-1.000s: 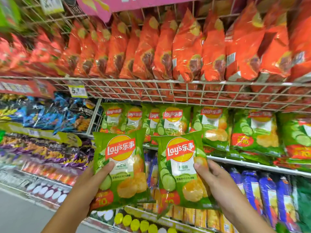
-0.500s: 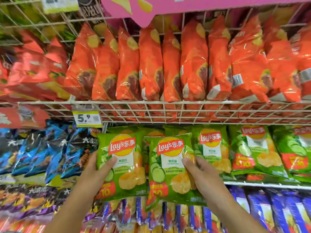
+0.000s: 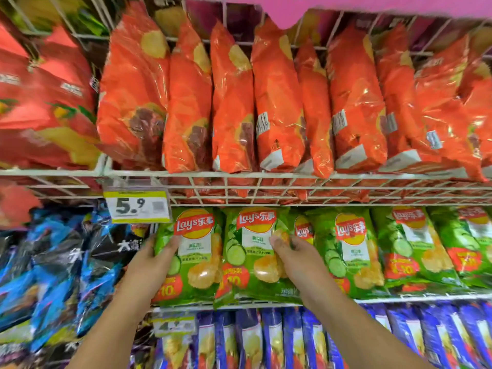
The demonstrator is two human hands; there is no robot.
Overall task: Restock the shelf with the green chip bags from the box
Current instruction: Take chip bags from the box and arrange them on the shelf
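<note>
Two green Lay's chip bags stand upright at the left end of the green row on the white shelf (image 3: 399, 299). My left hand (image 3: 149, 265) grips the left green bag (image 3: 197, 262) by its left edge, thumb across the front. My right hand (image 3: 295, 262) grips the right green bag (image 3: 250, 259) at its right edge, thumb on the front. Both bags' bottoms sit at the shelf's front lip. More green bags (image 3: 348, 251) fill the row to the right. The box is out of view.
Orange chip bags (image 3: 231, 102) hang in the wire rack (image 3: 266, 182) just above the green row. A yellow 5.9 price tag (image 3: 137, 206) hangs from that rack. Blue and black bags (image 3: 66, 275) lie left; blue-purple bags (image 3: 266, 339) fill the shelf below.
Both hands have carried the two green bags up and forward into the green row under the wire rack. The view has closed in on the shelf.
</note>
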